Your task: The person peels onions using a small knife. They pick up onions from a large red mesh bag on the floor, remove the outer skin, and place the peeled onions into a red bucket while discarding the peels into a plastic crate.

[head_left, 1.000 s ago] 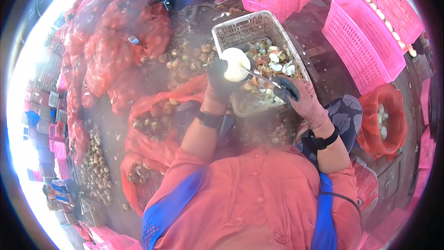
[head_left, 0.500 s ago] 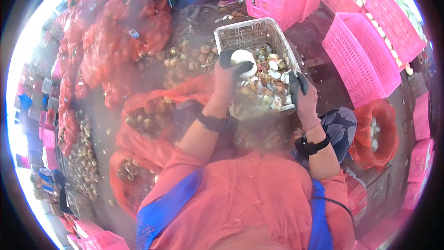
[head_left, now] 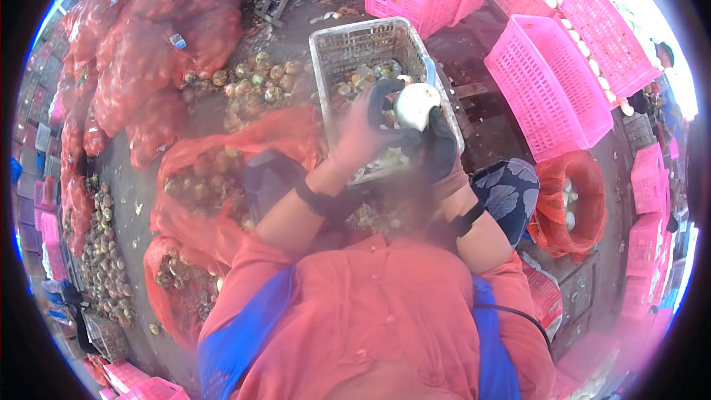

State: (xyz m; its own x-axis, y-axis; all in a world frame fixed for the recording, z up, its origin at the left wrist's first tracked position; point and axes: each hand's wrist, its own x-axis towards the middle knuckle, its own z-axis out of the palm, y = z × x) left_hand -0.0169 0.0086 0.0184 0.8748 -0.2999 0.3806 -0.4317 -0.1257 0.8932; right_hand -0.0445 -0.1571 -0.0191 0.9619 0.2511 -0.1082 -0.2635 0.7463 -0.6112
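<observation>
Over crate (head_left: 370,46), pinching onion (head_left: 416,102) in left hand (head_left: 366,124); pointed toward right hand (head_left: 442,154) at five o'clock; can't tell its pinch.

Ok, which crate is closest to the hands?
The grimy whitish crate with peelings, under the left hand and right hand; the pink crates stand farther off.

Coral shirt (head_left: 363,304), blue straps (head_left: 248,333)

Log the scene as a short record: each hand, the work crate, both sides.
Left hand: gloved, gripping a peeled white onion
Right hand: gloved, close against the onion; any tool unclear
Work area: grimy white plastic crate containing onion peelings
Left side: unpeeled onions, stuffed red mesh sacks
Right side: pink plastic crates
</observation>
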